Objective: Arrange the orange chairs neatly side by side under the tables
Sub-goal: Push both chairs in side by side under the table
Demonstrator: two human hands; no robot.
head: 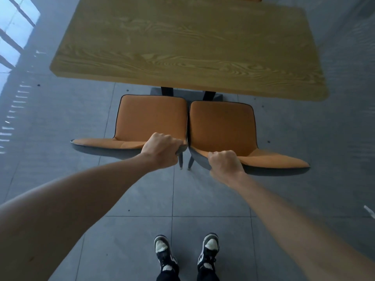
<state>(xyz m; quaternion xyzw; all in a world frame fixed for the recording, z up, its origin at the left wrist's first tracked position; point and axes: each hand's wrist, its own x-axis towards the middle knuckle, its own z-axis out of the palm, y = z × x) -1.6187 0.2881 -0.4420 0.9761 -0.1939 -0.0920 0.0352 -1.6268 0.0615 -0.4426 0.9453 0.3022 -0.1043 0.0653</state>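
A: What have the hands got?

B: My left hand (162, 150) is clenched over the top edge of the left orange padded chair with its dark-piped seat (151, 116), fingers curled over the backrest near its inner corner. My right hand (224, 164) is fisted on the backrest rim of the right orange padded chair (222, 126), also close to the inner corner.

A: And the chairs themselves?

B: Side by side, inner edges just about touching, seats pointing away from me toward the rectangular light wood-grain table (188, 47). Their front edges sit right at the table's near edge, where two dark table legs (166, 91) show behind them.

A: Anything around you?

B: Grey tiled floor (142, 199), and my black-and-white sneakers (164, 252) planted below, well back from the chairs.
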